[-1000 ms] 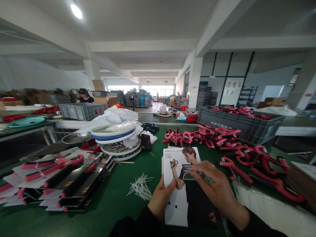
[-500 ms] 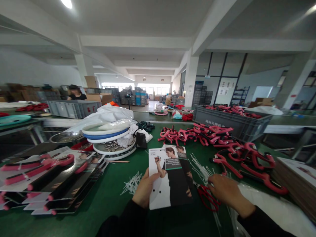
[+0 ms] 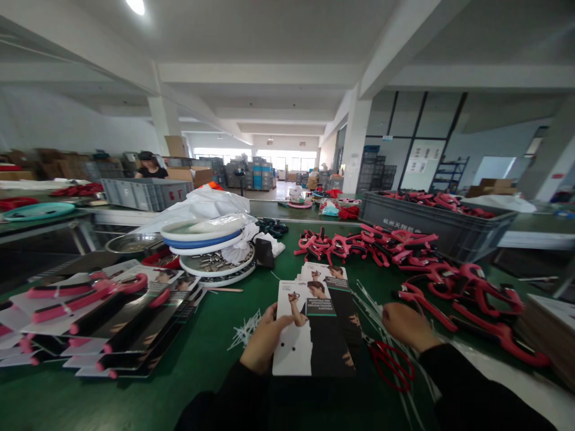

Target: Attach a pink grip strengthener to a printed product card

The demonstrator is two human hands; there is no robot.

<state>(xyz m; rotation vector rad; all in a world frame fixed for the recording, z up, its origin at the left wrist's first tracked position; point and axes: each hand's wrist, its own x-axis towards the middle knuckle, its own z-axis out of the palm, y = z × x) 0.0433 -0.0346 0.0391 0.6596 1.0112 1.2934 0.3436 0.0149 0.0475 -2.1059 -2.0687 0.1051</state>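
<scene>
Pink-and-black curved grips on printed cards (image 3: 108, 323) lay stacked at nine o'clock from the held card, looking already finished. The white-and-black flat cardboard card (image 3: 314, 335) was above the green bench (image 3: 193, 371), bare of any grip, its two small holes showing; more cards fanned out behind it. The left hand (image 3: 263, 341) pinched its left edge, thumb in front. The right hand (image 3: 406, 324) was at three o'clock, fingers curled by the long white plastic ties (image 3: 366, 305); whether they gripped one could not be told. Seemingly left over, loose pink-and-black curved grips (image 3: 381, 244) lay heaped at one to two o'clock before a grey plastic crate (image 3: 442, 234) of more. Red-handled scissors (image 3: 394, 364) at four o'clock lay among the ties, somewhat in the way; round white-rimmed trays (image 3: 211, 273) of metal parts stood at ten.
</scene>
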